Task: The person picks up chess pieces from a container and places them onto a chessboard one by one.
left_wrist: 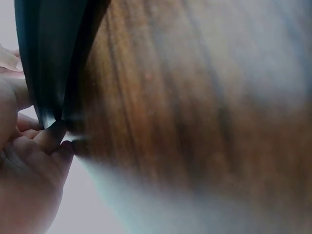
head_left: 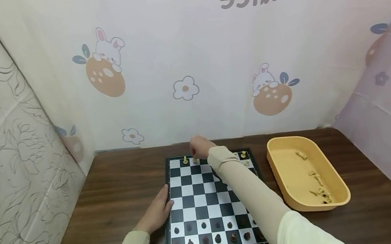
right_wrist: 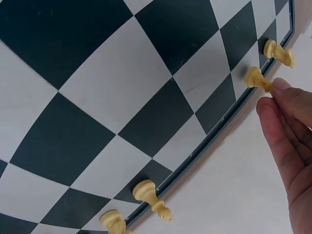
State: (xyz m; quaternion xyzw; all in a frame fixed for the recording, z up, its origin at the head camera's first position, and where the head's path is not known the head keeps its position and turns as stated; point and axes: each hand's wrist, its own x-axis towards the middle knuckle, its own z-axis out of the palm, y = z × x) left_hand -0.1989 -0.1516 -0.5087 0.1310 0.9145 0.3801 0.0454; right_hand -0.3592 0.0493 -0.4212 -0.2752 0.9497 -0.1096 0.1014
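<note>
A black-and-white chessboard (head_left: pixel 198 189) lies on the table. My left hand (head_left: pixel 157 210) holds its left edge; in the left wrist view, curled fingers (left_wrist: pixel 51 139) sit against the dark board edge (left_wrist: pixel 53 58). At the far edge, my right hand (head_left: pixel 201 147) pinches a cream chess piece (right_wrist: pixel 256 79) between thumb and fingertips. Its base is at a white square, and its top is hidden by the fingers. Beside it stands another cream piece (right_wrist: pixel 278 52). Farther along that row are two more cream pieces, one whole (right_wrist: pixel 152 199) and one cut by the frame (right_wrist: pixel 114 222).
Dark chess pieces (head_left: pixel 217 238) stand in two rows on the near side, partly covered by my right forearm. To the right, a yellow tray (head_left: pixel 286 167) contains several loose cream pieces (head_left: pixel 319 181). A patterned curtain (head_left: pixel 176 55) hangs behind the wooden table (head_left: pixel 113 189).
</note>
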